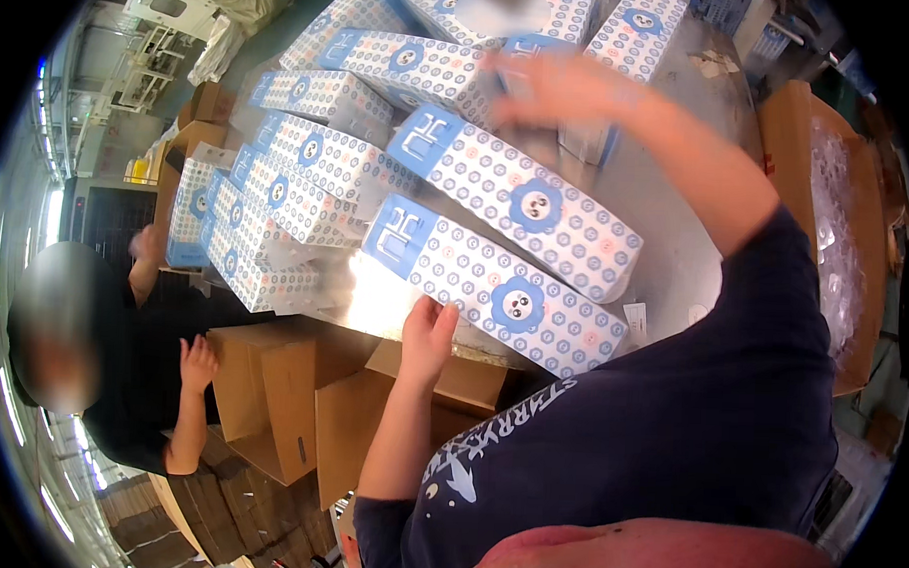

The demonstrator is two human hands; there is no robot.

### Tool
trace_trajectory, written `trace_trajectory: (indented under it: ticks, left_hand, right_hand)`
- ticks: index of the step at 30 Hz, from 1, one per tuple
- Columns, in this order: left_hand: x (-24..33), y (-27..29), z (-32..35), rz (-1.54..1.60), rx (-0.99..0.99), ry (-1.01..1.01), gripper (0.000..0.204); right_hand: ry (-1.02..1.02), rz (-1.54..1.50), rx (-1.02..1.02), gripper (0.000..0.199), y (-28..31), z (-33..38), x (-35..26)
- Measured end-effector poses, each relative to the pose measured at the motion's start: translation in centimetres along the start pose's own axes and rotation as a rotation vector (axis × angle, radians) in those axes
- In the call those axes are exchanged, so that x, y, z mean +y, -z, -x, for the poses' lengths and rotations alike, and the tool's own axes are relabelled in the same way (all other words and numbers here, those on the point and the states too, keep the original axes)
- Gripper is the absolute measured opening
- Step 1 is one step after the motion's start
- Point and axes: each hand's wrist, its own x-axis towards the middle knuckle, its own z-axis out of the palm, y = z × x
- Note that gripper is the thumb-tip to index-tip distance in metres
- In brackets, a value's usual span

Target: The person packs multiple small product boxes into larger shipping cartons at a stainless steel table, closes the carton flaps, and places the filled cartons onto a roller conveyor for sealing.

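Observation:
A long white carton [494,297] with a blue end panel and a round blue cartoon motif lies slanted nearest to me on the metal table. My left hand [429,335] is at its near long edge, thumb and fingers apart, not wrapped round it. Whether the fingertips touch the carton, I cannot tell. A matching carton [537,205] lies just behind, roughly parallel. My right hand [551,89] reaches over the far cartons, beside another patterned carton [417,67]. Motion smears its fingers, so any grip is unclear.
More patterned cartons [309,151] are piled at the left and back of the metal table [678,192]. Open cardboard boxes [285,398] stand below its front edge. A co-worker [72,341] is at the left. A cardboard box [792,126] of clear plastic pieces stands right.

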Motion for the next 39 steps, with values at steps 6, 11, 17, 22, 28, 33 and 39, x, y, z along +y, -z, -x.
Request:
trace_trajectory:
  ticks: [6,11,17,22,28,33,39]
  left_hand:
    - [4.9,-3.4,-4.3,0.169,-0.006,0.02,0.048]
    - [5.6,-2.2,-5.9,0.183,0.124,0.116,0.069]
    - [3.6,-1.6,-2.0,0.42,-0.197,0.009,0.064]
    - [2.5,-1.6,-0.6,0.445,-0.425,0.152,0.06]
    - [0.4,0.5,-4.7,0.511,-0.42,0.19,0.053]
    - [4.6,3.2,2.4,0.604,-0.298,-0.098,0.064]
    - [-5.2,5.4,8.4,0.452,-0.405,-0.133,0.058]
  right_hand:
    - [-0.441,0.313,0.276,0.07,0.5,-6.4,7.4]
    - [0.03,0.418,0.157,0.066,-3.1,0.2,7.9]
    - [0.403,0.243,0.004,0.059,-5.8,17.5,3.3]
    - [-0.154,-0.698,0.287,0.058,-9.8,22.9,9.6]
    - [-0.21,-1.268,-0.226,0.072,-13.8,15.2,12.5]
    - [0.135,-1.243,-0.239,0.091,-7.7,14.4,7.1]
    - [0.039,-0.815,-0.401,0.102,-6.5,17.6,-1.8]
